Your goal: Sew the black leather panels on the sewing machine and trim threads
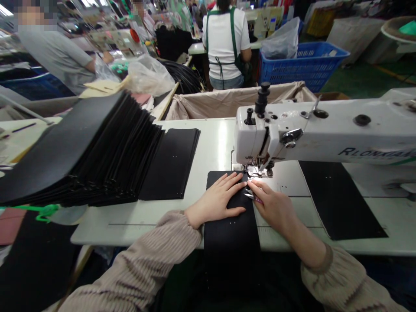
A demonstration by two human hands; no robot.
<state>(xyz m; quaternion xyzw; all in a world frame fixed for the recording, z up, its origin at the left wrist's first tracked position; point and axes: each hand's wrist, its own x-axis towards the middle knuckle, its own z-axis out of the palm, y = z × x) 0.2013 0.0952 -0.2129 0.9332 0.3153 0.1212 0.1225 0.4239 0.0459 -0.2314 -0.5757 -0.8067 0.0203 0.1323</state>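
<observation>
My left hand [224, 197] lies flat with fingers spread on a long black panel [232, 242], which hangs over the table's front edge toward me. The panel's far edge is close to the presser foot [260, 172] of a white sewing machine [276, 134]. In my right hand [273, 206] is a pair of thread snips [252, 196], its blades pointing left over the panel. The right thumb and forefinger meet at the panel's edge, just below the presser foot; whether they pinch a thread cannot be made out.
A tall stack of black panels [97, 143] fills the table's left side, beside a thinner pile [170, 164]. Another black panel [338, 199] lies under the machine arm at right. Behind the table are a cloth-lined bin [198, 104], a blue basket [302, 65] and co-workers.
</observation>
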